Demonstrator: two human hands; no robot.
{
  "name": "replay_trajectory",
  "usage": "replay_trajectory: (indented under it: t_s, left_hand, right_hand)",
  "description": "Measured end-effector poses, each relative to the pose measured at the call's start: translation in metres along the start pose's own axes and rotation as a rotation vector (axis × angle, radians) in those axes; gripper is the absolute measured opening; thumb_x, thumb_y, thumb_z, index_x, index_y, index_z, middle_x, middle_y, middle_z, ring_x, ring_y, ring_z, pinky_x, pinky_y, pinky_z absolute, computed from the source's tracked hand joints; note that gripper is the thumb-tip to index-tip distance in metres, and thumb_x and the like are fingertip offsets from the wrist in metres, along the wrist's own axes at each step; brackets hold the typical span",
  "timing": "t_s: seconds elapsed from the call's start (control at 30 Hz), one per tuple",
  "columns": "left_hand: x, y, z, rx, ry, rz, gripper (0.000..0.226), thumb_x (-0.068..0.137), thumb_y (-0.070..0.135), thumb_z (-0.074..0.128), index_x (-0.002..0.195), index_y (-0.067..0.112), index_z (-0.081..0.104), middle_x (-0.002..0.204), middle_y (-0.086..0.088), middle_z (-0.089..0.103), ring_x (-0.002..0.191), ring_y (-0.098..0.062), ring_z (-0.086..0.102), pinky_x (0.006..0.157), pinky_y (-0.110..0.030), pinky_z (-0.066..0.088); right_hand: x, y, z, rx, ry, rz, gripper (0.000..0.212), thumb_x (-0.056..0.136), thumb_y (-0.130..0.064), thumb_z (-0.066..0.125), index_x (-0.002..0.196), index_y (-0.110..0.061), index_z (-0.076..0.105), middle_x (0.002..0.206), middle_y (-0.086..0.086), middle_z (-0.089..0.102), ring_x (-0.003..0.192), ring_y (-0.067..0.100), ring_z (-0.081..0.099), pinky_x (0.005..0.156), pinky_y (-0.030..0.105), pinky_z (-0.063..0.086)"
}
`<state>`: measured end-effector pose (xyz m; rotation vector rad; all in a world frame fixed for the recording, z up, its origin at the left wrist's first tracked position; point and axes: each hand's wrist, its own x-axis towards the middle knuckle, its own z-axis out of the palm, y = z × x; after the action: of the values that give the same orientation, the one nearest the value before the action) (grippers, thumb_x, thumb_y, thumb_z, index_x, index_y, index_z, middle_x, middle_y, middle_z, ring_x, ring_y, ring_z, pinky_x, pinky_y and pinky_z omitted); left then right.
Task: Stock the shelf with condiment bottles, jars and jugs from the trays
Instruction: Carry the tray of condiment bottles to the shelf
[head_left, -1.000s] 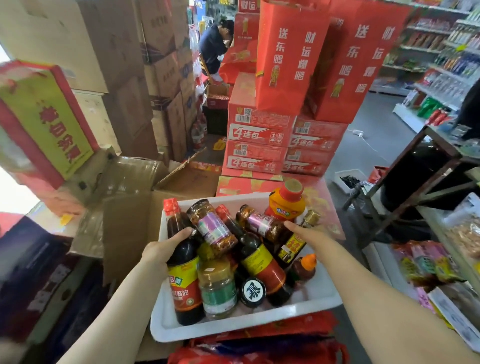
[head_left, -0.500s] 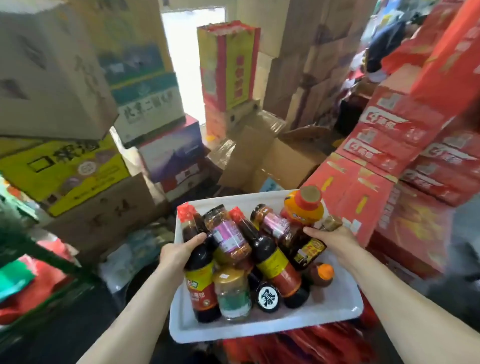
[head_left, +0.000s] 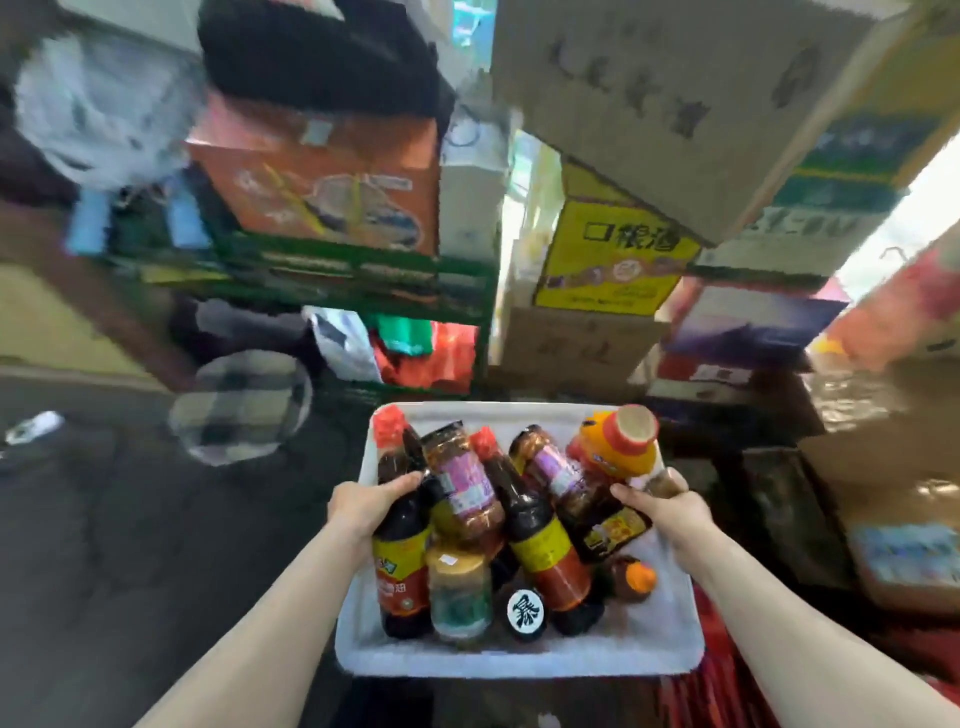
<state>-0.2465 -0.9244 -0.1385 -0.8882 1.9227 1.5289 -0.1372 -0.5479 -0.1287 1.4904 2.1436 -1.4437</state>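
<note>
A white tray (head_left: 519, 660) is held in front of me, piled with several condiment bottles and jars lying on their sides. My left hand (head_left: 363, 506) grips the tray's left rim, thumb over a dark red-capped sauce bottle (head_left: 400, 551). My right hand (head_left: 670, 506) grips the right rim beside an orange jug (head_left: 618, 452). In between lie a purple-labelled jar (head_left: 465, 483), a dark bottle with a yellow-red label (head_left: 540, 545) and a jar with a green label (head_left: 460, 592). The frame is blurred by motion.
Stacked cardboard cartons (head_left: 613, 254) rise ahead and to the right. A green rack (head_left: 363, 270) with an orange box (head_left: 332, 192) and bags stands ahead on the left. Dark floor (head_left: 130, 545) lies to the left. A red crate (head_left: 717, 696) sits under the tray's right corner.
The view has swung left: the red boxes left the frame, and the green rack and dark floor came in. Both hands keep their hold on the tray.
</note>
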Motion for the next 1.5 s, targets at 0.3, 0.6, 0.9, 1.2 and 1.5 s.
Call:
replay_trajectory:
  t_s: [0.3,0.6,0.9,1.2,1.5]
  left_hand:
    - [0.094,-0.050,-0.239,-0.184,0.255,-0.149,0.113,0.006,0.073,0.088,0.096,0.007,0.071,0.094,-0.009,0.074,0.082,-0.025,0.072,0.073,-0.042,0.062]
    - [0.089,-0.064,-0.399,-0.491,0.522,-0.279,0.079,0.048,0.049,0.096,0.104,0.001,0.066,0.101,-0.010,0.070,0.089,-0.025,0.067,0.073,-0.035,0.055]
    - [0.144,-0.073,-0.555,-0.780,0.732,-0.395,0.085,0.052,0.040,0.096,0.115,-0.005,0.061,0.113,-0.019,0.067,0.096,-0.032,0.065,0.076,-0.038,0.052]
    - [0.197,-0.029,-0.737,-0.990,0.932,-0.400,0.071,0.063,0.032,0.093,0.115,-0.004,0.060,0.108,-0.015,0.065,0.094,-0.028,0.062,0.079,-0.035,0.048]
    - [0.262,-0.039,-0.944,-1.120,0.979,-0.365,0.075,0.061,0.034,0.093,0.118,0.002,0.058,0.111,-0.014,0.065,0.098,-0.031,0.064,0.086,-0.041,0.054]
  right_hand:
    - [-0.077,-0.150,0.251,-0.194,-0.267,-0.159,0.041,0.057,-0.035,0.096,0.082,-0.015,0.070,0.093,0.007,0.071,0.088,0.024,0.065,0.081,0.040,0.054]
    - [-0.124,-0.255,0.483,-0.491,-0.603,-0.336,0.099,0.025,-0.068,0.092,0.106,-0.016,0.070,0.105,0.005,0.072,0.097,0.025,0.068,0.088,0.040,0.056]
    - [-0.223,-0.357,0.738,-0.705,-0.801,-0.414,0.072,0.062,-0.046,0.092,0.111,-0.011,0.052,0.110,0.010,0.058,0.098,0.027,0.055,0.092,0.043,0.050]
    - [-0.344,-0.462,0.963,-0.913,-0.962,-0.604,0.079,0.040,-0.061,0.094,0.100,-0.016,0.071,0.105,0.006,0.074,0.094,0.021,0.068,0.090,0.035,0.054]
    - [-0.501,-0.524,1.170,-0.953,-0.989,-0.671,0.055,0.061,-0.041,0.094,0.099,-0.011,0.068,0.100,0.006,0.068,0.094,0.022,0.065,0.078,0.031,0.047]
